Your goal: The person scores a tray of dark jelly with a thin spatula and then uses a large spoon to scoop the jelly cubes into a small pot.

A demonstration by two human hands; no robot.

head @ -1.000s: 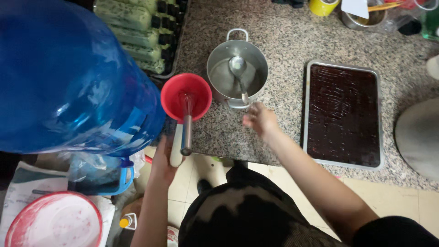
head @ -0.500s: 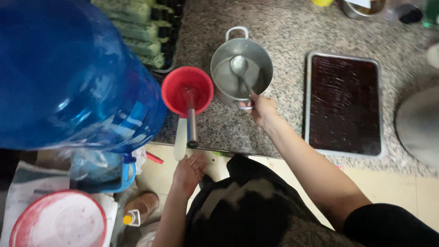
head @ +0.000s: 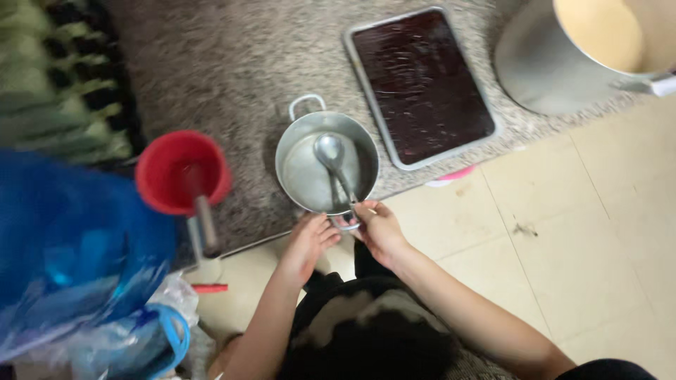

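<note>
The round steel pot (head: 327,163) sits at the near edge of the speckled granite desk (head: 239,63), just ahead of both hands; the right hand (head: 379,229) pinches the steel ladle (head: 334,163), whose handle slants toward it; the left hand (head: 310,241), fingers curled, touches the pot's near handle; half a second ago it hung below the desk edge.

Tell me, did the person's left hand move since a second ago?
Yes. The left hand came up from the counter edge below the red plastic cup and across to the near rim of the small round steel pot, beside the right hand.
</note>
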